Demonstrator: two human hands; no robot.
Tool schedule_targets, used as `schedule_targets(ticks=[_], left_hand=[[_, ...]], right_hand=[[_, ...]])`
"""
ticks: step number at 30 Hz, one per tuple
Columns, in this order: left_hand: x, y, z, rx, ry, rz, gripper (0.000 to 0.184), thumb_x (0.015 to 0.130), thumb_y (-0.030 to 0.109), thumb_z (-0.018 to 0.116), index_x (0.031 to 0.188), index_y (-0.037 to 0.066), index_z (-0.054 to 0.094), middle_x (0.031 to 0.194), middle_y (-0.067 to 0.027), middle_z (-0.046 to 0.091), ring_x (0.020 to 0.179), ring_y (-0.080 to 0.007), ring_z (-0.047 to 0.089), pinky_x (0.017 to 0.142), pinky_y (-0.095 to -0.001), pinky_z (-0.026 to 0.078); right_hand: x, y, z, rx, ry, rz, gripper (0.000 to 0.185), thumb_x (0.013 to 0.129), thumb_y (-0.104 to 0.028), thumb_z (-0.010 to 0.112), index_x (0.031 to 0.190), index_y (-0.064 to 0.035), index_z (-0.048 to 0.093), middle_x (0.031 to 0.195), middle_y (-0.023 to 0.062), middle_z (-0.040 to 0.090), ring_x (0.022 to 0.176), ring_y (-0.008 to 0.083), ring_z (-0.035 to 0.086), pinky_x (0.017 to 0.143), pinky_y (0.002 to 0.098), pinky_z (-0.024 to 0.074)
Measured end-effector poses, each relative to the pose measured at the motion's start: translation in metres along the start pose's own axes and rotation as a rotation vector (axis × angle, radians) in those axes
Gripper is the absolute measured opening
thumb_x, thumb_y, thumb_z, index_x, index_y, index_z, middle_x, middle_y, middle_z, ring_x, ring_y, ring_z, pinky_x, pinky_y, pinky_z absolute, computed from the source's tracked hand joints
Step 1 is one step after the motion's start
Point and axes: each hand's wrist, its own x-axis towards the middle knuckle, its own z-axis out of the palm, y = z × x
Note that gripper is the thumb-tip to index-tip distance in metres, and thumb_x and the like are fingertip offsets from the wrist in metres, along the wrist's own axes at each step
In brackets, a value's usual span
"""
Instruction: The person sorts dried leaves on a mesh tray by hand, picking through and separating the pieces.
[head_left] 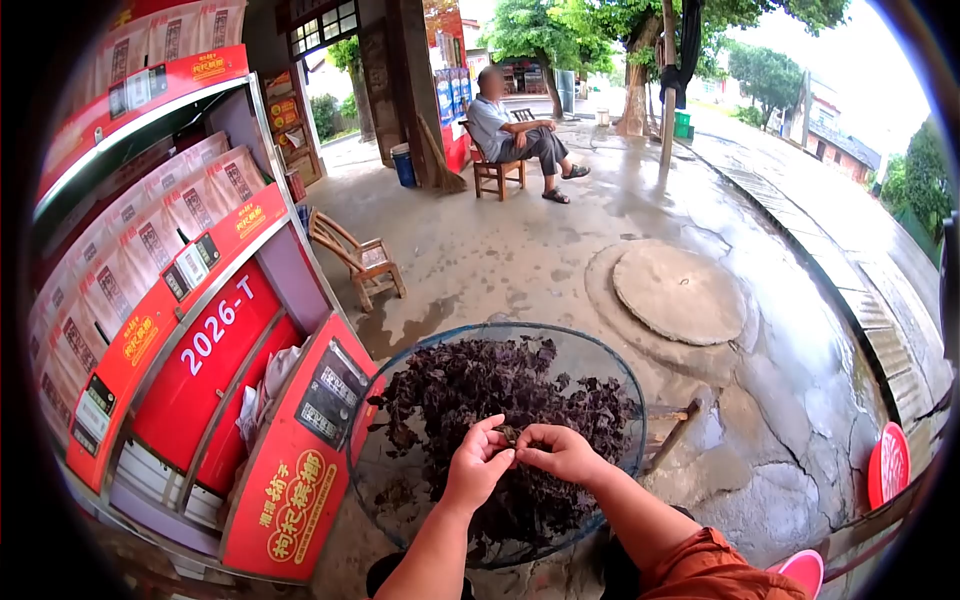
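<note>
My left hand (478, 466) and my right hand (558, 452) meet over a heap of dark purple, crinkled leaves (460, 385). Between the fingertips of both hands is a small greenish-brown leaf (511, 435), pinched from either side. Its lower part is hidden by my fingers. The heap lies on a round, blue-rimmed mesh tray (612, 358) in front of me. A few browner scraps (393, 494) lie apart on the mesh at the tray's left side.
A red display rack (225, 330) with packets stands close on the left. Beyond the tray are a small wooden chair (368, 262) and a round concrete cover (680, 292). A seated person (515, 135) is further back. Red basins (888, 465) stand at the right.
</note>
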Motion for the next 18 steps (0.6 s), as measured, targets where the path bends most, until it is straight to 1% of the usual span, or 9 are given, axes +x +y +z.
schedule_targets(ticks=[1,3,4,6,7,9,12,16,18], left_hand=[[0.000,0.001,0.001,0.000,-0.001,0.002,0.056,0.090,-0.007,0.059,0.141,-0.001,0.039,0.105,-0.0079,0.061,0.087,-0.0136,0.062,0.080,-0.0273,0.053],[0.001,0.002,0.002,0.001,0.041,0.009,0.054,0.090,-0.007,0.060,0.139,-0.001,0.041,0.105,-0.0080,0.061,0.087,-0.0131,0.062,0.079,-0.0267,0.053],[0.003,0.000,0.001,0.001,0.040,0.010,0.054,0.090,-0.007,0.060,0.139,-0.001,0.041,0.105,-0.0080,0.061,0.087,-0.0131,0.062,0.079,-0.0267,0.053],[0.003,-0.007,-0.003,0.126,0.079,0.047,0.050,0.088,-0.008,0.061,0.135,0.000,0.046,0.102,-0.0053,0.061,0.085,-0.0099,0.061,0.077,-0.0235,0.052],[0.002,-0.008,-0.003,0.126,0.081,0.045,0.050,0.088,-0.008,0.061,0.135,0.000,0.046,0.102,-0.0053,0.061,0.085,-0.0099,0.061,0.077,-0.0235,0.052],[0.001,-0.010,-0.002,0.315,0.079,0.121,0.045,0.087,-0.008,0.063,0.130,0.001,0.052,0.096,-0.0012,0.059,0.082,-0.0060,0.058,0.073,-0.0202,0.049],[0.001,-0.014,-0.002,0.414,0.076,0.205,0.042,0.086,-0.009,0.065,0.125,0.002,0.056,0.090,0.0022,0.057,0.079,-0.0035,0.056,0.070,-0.0182,0.047],[0.001,-0.009,-0.002,0.438,0.065,0.233,0.039,0.085,-0.008,0.066,0.122,0.001,0.058,0.087,0.0029,0.056,0.078,-0.0039,0.055,0.070,-0.0187,0.047],[-0.001,-0.005,-0.002,0.427,0.023,0.216,0.038,0.085,-0.008,0.066,0.121,0.001,0.059,0.089,0.0029,0.055,0.080,-0.0044,0.055,0.071,-0.0190,0.047]], right_hand=[[0.000,-0.002,-0.001,-0.001,0.000,-0.001,0.009,0.094,-0.013,0.066,0.092,-0.0048,0.064,0.084,-0.0046,0.063,0.077,0.0036,0.054,0.069,0.0211,0.0449],[-0.002,-0.004,-0.005,-0.140,-0.024,-0.012,0.012,0.094,-0.015,0.068,0.096,-0.0038,0.065,0.090,-0.0007,0.065,0.086,0.0070,0.057,0.078,0.0247,0.0467],[-0.002,-0.006,-0.006,-0.140,-0.023,-0.013,0.012,0.094,-0.015,0.068,0.096,-0.0038,0.065,0.090,-0.0007,0.065,0.086,0.0070,0.057,0.078,0.0247,0.0467],[-0.003,-0.009,-0.007,-0.228,-0.002,-0.002,0.014,0.092,-0.017,0.070,0.096,-0.0044,0.065,0.088,0.0008,0.066,0.084,0.0076,0.058,0.076,0.0256,0.0475],[-0.004,-0.009,-0.005,-0.227,-0.003,-0.001,0.014,0.092,-0.017,0.070,0.096,-0.0044,0.065,0.088,0.0008,0.066,0.084,0.0076,0.058,0.076,0.0256,0.0475],[-0.004,-0.011,-0.003,-0.247,0.020,-0.063,0.013,0.090,-0.015,0.071,0.091,-0.0043,0.065,0.080,0.0003,0.064,0.075,0.0078,0.056,0.070,0.0255,0.0478],[-0.005,-0.016,-0.001,-0.247,0.007,-0.059,0.012,0.089,-0.015,0.071,0.089,-0.0046,0.065,0.077,0.0008,0.063,0.074,0.0082,0.056,0.068,0.0265,0.0477],[-0.007,-0.021,-0.004,-0.299,-0.006,-0.027,0.014,0.088,-0.016,0.072,0.087,-0.0042,0.064,0.076,0.0027,0.063,0.072,0.0102,0.056,0.067,0.0283,0.0482],[-0.007,-0.021,-0.004,-0.367,-0.025,-0.035,0.016,0.087,-0.018,0.073,0.087,-0.0040,0.064,0.076,0.0059,0.064,0.070,0.0132,0.058,0.067,0.0306,0.0489]])
